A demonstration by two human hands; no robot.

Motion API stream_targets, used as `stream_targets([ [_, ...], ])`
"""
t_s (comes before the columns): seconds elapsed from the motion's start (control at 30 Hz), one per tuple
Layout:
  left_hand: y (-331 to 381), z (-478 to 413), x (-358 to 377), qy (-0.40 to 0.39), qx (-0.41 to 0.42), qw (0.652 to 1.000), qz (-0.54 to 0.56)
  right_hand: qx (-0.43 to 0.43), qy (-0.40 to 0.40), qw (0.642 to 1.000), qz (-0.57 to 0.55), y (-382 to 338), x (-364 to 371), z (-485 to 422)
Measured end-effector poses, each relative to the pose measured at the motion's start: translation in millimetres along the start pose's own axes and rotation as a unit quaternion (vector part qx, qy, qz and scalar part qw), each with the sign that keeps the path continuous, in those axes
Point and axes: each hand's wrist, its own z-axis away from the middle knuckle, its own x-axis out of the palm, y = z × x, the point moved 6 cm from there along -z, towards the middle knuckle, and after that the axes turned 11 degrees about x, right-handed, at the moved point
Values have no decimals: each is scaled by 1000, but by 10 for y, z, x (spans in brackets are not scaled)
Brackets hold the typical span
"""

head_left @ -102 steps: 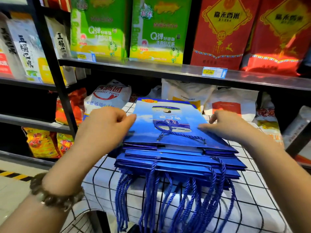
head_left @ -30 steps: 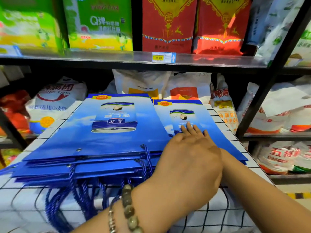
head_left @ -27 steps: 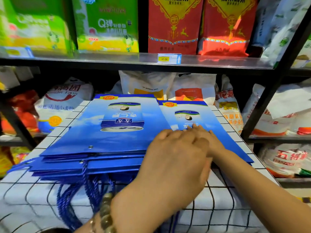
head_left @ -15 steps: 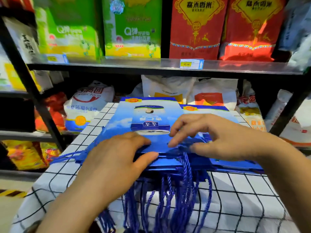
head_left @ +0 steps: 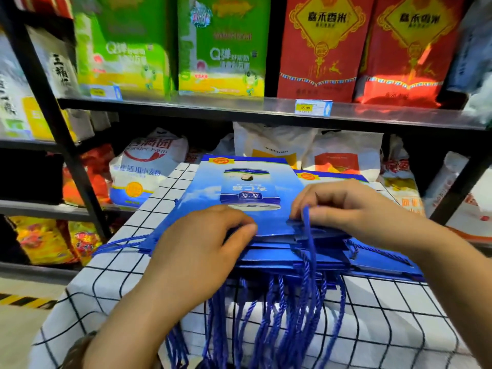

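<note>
Paper bags [head_left: 266, 251], blue and folded flat, lie in a stack at the middle of the frame. They rest on a table [head_left: 386, 315] covered with a white checked cloth, and their cords hang over its near edge toward the bottom of the frame. The step in hand looks like taking the top bag [head_left: 239, 187] off the stack. The left hand [head_left: 197, 251], at lower centre, has its fingers curled and its thumb on the top bag's near edge, apparently pinching it. The right hand [head_left: 356, 209], at centre right, pinches a blue cord [head_left: 308, 235] between thumb and curled fingers at the same edge. Next, I judge, the 2 hands need to raise that 1 bag alone. The grip must part it from the bag beneath and keep its cord clear of the others. White sacks [head_left: 149, 169] stand behind the table.
</note>
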Motion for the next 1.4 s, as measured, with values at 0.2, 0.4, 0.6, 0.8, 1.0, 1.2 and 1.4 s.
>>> stream_targets([
  [0.2, 124, -157, -36, 19, -55, 955, 289, 9, 98, 994, -37, -239, 8, -245],
  [0.4, 88, -318, -21, -38, -90, 958, 271, 46, 159, 986, -1, -305, -40, -408],
  [0.6, 58, -401, 11, -86, -74, 969, 218, 87, 186, 978, 26, -233, -94, -467],
  [0.8, -249, -624, -245, 16, -179, 883, 434, 80, 175, 979, -69, -255, -146, -370],
  [1.0, -246, -768, -205, -25, -223, 813, 537, 100, -80, 990, 66, -564, 400, -236],
  [1.2, -303, -750, -208, -12, -223, 801, 555, 106, -45, 993, -6, -534, 495, -358],
  [1.4, -423, -449, -394, -5, -175, 912, 370, 112, 11, 975, -190, -511, 377, -537],
])
